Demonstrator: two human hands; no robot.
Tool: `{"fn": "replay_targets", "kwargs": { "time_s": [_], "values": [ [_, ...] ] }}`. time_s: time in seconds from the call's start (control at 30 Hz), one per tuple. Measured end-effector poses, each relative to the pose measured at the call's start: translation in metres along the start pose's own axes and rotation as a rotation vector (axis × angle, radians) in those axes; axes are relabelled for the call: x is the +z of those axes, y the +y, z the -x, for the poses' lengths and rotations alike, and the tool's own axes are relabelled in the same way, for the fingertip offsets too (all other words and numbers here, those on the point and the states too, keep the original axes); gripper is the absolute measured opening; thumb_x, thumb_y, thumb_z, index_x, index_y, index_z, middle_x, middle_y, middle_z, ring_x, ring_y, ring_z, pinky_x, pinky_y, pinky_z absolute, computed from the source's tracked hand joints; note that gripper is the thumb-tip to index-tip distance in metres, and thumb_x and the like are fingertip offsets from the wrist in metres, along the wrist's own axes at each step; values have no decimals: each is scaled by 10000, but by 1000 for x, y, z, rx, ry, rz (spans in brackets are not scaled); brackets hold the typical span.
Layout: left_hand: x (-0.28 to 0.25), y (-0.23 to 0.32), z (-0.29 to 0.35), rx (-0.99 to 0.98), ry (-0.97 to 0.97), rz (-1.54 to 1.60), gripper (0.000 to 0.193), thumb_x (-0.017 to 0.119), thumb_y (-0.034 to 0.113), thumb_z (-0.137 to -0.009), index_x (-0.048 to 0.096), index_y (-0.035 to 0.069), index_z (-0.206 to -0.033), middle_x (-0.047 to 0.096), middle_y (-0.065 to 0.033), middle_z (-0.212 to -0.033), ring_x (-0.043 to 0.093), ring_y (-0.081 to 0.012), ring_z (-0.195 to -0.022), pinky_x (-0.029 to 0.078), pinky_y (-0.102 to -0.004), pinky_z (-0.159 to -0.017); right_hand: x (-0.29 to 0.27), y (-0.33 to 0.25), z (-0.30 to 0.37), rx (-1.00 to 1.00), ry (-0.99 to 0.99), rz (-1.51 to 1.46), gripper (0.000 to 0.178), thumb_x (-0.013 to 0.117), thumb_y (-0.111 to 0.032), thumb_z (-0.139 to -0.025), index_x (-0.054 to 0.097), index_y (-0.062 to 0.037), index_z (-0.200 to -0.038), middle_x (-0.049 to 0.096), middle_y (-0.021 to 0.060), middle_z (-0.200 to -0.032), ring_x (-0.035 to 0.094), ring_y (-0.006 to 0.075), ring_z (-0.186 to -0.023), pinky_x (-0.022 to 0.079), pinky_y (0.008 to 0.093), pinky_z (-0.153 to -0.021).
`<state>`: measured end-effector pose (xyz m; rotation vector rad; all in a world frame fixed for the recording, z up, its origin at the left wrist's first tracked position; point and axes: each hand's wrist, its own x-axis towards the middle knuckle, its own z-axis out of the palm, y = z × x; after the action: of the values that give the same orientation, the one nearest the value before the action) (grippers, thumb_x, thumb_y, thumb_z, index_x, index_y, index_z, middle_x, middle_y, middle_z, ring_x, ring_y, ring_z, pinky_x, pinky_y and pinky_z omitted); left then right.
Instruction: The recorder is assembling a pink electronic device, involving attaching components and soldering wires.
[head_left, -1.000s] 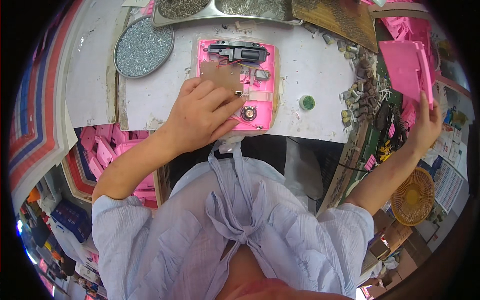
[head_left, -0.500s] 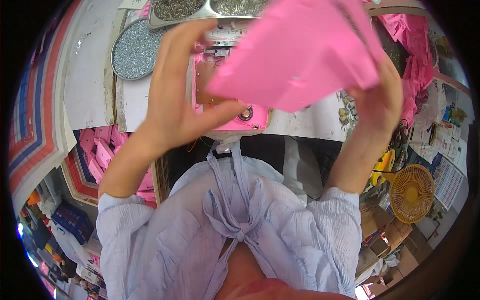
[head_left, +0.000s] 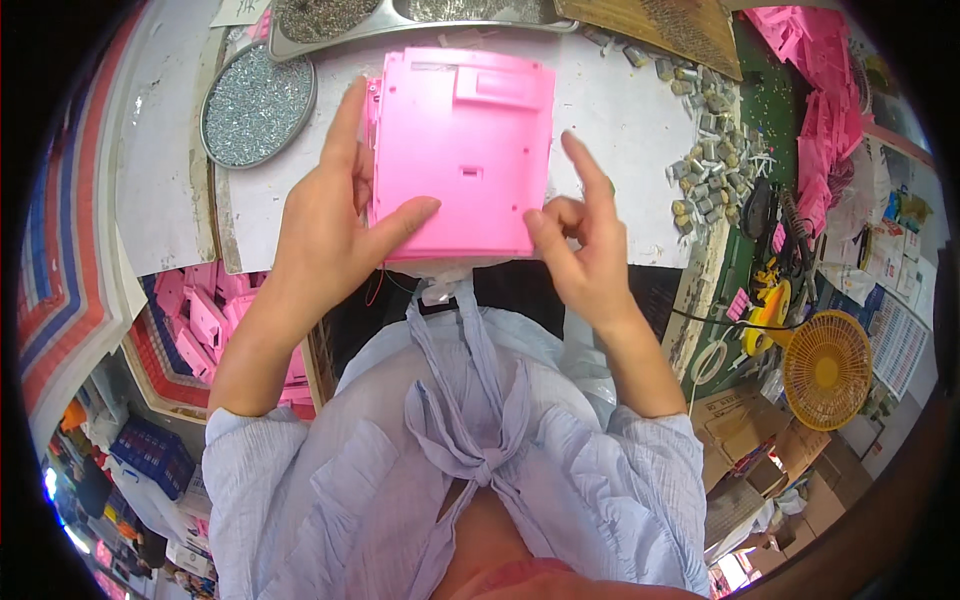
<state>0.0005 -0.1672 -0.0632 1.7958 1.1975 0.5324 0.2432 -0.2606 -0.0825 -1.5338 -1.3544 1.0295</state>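
Note:
A squarish pink plastic cover (head_left: 465, 150), with a raised block near its upper right and a small slot in the middle, lies in front of me over a pink case that it now hides, apart from a sliver at the left side. My left hand (head_left: 345, 195) grips the cover's left side, thumb flat on its face and fingers along the edge. At the lower right corner, my right hand (head_left: 585, 235) presses its thumb against the edge. Its index finger points up and away, while the other fingers curl in beside the cover.
A round dish of silver screws (head_left: 258, 105) stands left, below a metal tray (head_left: 400, 20) with filled compartments. Many small metal parts (head_left: 710, 150) lie loose at right, near a yellow tape roll (head_left: 770, 315) and a basket (head_left: 826, 370). Pink pieces (head_left: 205, 320) fill a crate at lower left.
The pink cover has come down from its raised, tilted position onto the case, hiding the wiring and round part inside. My right hand has moved left and nearer to me with it.

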Motion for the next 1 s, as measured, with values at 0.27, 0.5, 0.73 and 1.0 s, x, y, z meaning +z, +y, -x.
{"fn": "replay_targets", "kwargs": {
  "time_s": [0.27,0.5,0.73,1.0],
  "values": [
    [11,-22,1,169,80,-115,781,784,256,-852,428,2,-1498,710,-214,-955,710,-332,-830,550,-395,-751,3,14,-6,-4,-84,176,540,655,-102,-954,482,-57,-1464,476,54,-574,490,167,-499,409,286,-540],
    [19,-17,18,9,168,-85,731,792,237,-855,467,8,-1468,568,-69,-733,554,-196,-621,471,-332,-602,-1,14,-24,-243,-163,396,530,642,-205,-980,497,-86,-1476,612,156,-634,632,333,-572,495,412,-566],
    [22,-19,24,-67,236,32,678,809,170,-849,514,12,-1439,507,-5,-699,442,-95,-589,384,-251,-550,0,-4,-22,-157,-184,465,525,656,-174,-969,527,-49,-1462,633,184,-675,645,331,-593,506,407,-578],
    [28,-39,25,-52,257,194,659,797,144,-858,517,26,-1443,505,31,-728,386,-51,-600,331,-211,-543,1,15,-18,-204,-115,292,512,720,-113,-917,593,-20,-1403,587,150,-650,598,268,-554,482,352,-562]
  ]
}}
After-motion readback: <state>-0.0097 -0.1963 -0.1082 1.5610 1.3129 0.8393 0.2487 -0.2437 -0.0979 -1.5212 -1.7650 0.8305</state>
